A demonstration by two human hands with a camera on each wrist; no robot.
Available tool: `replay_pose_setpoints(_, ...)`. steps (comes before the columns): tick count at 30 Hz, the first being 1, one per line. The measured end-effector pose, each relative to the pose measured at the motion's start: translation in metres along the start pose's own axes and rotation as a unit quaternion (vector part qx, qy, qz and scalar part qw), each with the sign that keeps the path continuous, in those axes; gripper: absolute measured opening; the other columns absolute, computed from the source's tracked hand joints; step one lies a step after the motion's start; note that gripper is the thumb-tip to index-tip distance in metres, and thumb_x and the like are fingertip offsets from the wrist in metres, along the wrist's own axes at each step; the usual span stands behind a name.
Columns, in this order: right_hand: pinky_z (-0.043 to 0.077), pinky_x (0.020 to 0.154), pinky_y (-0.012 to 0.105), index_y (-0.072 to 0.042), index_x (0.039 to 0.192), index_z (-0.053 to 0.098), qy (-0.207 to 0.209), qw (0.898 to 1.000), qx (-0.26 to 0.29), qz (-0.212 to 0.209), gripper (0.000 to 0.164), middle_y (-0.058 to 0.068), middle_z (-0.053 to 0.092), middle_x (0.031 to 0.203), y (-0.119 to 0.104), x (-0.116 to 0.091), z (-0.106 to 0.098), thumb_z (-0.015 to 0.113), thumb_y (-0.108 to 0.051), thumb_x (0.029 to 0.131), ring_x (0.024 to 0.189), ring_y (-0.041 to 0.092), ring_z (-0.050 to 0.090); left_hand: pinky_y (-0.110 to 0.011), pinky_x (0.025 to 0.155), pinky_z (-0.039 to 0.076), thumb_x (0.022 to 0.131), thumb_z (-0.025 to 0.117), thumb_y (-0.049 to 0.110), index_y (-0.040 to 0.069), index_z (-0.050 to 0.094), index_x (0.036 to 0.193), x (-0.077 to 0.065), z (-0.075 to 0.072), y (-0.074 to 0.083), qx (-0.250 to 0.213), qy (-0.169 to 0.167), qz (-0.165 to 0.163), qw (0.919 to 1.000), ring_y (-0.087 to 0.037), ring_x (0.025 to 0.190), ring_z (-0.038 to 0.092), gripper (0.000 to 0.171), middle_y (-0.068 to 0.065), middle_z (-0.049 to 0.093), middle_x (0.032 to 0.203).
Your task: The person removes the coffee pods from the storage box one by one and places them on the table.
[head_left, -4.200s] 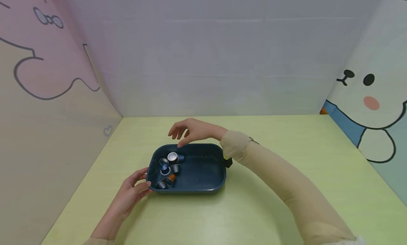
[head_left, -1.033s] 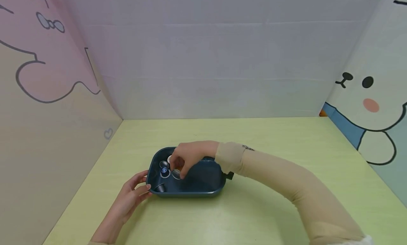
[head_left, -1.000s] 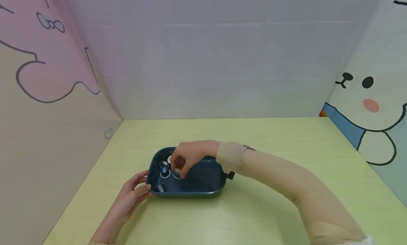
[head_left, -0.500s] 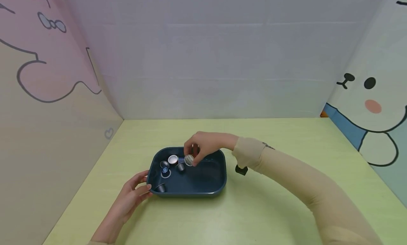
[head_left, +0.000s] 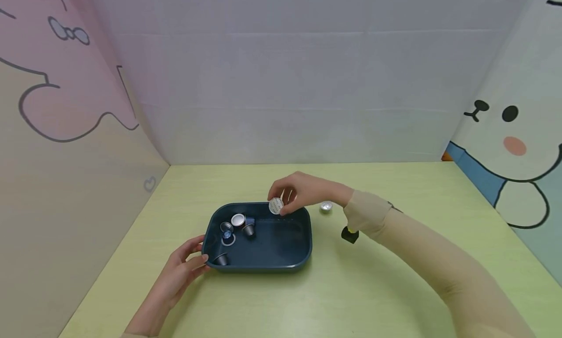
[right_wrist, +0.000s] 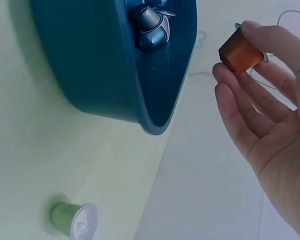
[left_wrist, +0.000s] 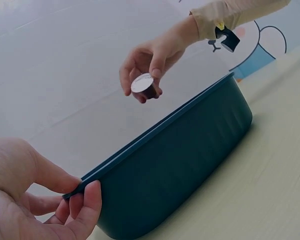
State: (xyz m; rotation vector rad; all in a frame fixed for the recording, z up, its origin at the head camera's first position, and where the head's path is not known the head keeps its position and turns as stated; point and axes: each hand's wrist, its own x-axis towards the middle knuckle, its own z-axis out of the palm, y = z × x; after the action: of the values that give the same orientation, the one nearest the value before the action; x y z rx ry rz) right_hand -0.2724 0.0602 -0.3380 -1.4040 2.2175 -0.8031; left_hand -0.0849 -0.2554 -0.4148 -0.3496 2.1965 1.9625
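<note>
Right hand (head_left: 303, 189) pinches the orange capsule (right_wrist: 241, 52), probably light, stiff, slick; best held by its edges; left hand (head_left: 182, 266) grips the tray (head_left: 263, 268).

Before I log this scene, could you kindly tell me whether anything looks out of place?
Perhaps a green capsule: it sits on the table outside the blue tray, while several other capsules lie inside. I see no spill.

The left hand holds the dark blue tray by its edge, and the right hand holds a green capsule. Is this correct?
Not quite: the capsule in the right hand is orange, as the right wrist view shows. The rest is right.
</note>
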Motion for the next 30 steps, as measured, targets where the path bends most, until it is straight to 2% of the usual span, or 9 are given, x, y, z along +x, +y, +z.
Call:
replay_pose_setpoints(6, 0.057, 0.085, 0.024, -0.013, 0.126, 0.065, 0.035, 0.999, 0.017, 0.004, 0.042, -0.002, 0.069, 0.115, 0.012, -0.018, 0.001, 0.076, -0.023, 0.087, 0.094, 0.008, 0.069, -0.020, 0.082, 0.057, 0.097, 0.053, 0.005, 0.002, 0.033, 0.150, -0.001, 0.000, 0.000, -0.004, 0.000, 0.004, 1.0000, -0.009, 0.088, 0.060, 0.057, -0.009, 0.038, 0.122)
replay_pose_setpoints(14, 0.058, 0.086, 0.026, -0.019, 0.124, 0.066, 0.080, 0.996, 0.047, 0.021, 0.041, -0.001, 0.069, 0.116, 0.023, -0.033, 0.005, 0.078, -0.024, 0.085, 0.094, 0.010, 0.069, -0.020, 0.082, 0.057, 0.097, 0.054, 0.006, 0.002, 0.033, 0.150, -0.002, -0.001, -0.001, 0.001, -0.003, 0.009, 1.0000, -0.009, 0.089, 0.060, 0.057, -0.009, 0.038, 0.122)
replay_pose_setpoints(21, 0.058, 0.085, 0.026, -0.019, 0.127, 0.064, 0.106, 0.992, 0.056, 0.035, 0.045, 0.000, 0.068, 0.121, 0.029, -0.044, 0.008, 0.078, -0.022, 0.084, 0.093, 0.011, 0.069, -0.020, 0.082, 0.057, 0.097, 0.053, 0.005, 0.001, 0.033, 0.150, -0.001, -0.001, -0.001, -0.001, -0.002, 0.011, 0.9999, -0.009, 0.088, 0.060, 0.057, -0.010, 0.038, 0.122)
replay_pose_setpoints(30, 0.059, 0.082, 0.027, -0.014, 0.120, 0.066, 0.183, 0.977, 0.065, 0.083, 0.039, 0.007, 0.070, 0.113, 0.033, -0.060, 0.022, 0.079, -0.020, 0.084, 0.088, 0.015, 0.070, -0.020, 0.082, 0.057, 0.097, 0.052, 0.004, 0.002, 0.034, 0.150, -0.001, -0.001, 0.000, -0.005, -0.001, 0.004, 1.0000, -0.010, 0.090, 0.059, 0.056, -0.011, 0.039, 0.124)
